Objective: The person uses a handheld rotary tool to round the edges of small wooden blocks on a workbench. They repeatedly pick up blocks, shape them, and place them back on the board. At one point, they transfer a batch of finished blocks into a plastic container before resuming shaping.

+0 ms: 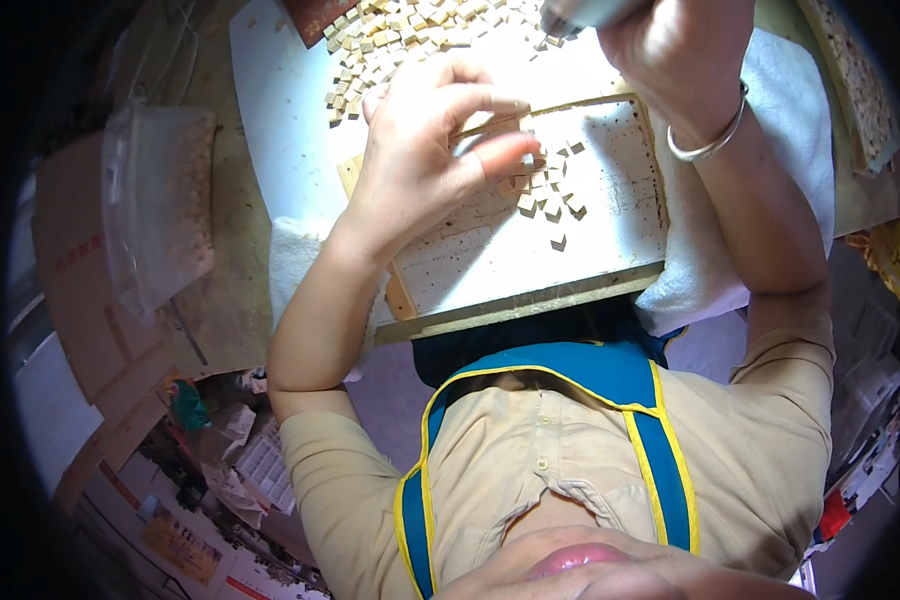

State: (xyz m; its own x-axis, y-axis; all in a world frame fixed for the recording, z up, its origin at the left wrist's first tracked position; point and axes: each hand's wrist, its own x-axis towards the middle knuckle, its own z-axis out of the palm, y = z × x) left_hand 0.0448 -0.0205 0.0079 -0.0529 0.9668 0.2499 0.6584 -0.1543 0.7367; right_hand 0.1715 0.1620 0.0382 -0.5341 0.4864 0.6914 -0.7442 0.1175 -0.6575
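Observation:
Over a shallow wood-edged tray (610,235), my left hand (430,140) hovers with thumb and index finger apart and nothing visible between them. Just beyond its thumb, several small wooden cubes (545,190) lie scattered on the white tray floor. At the upper right, my right hand (670,60) is closed at a shiny grey rounded object (595,10), which the top edge cuts off, so its kind is unclear. A large spread of similar wooden cubes (400,35) covers the white board past my left hand.
White towels (795,130) lie on both sides of the tray. A clear plastic bin (160,210) stands at the left near a cardboard box (80,260). Another container of small pieces (855,90) sits at the far right. A dark red piece (315,18) lies at the top.

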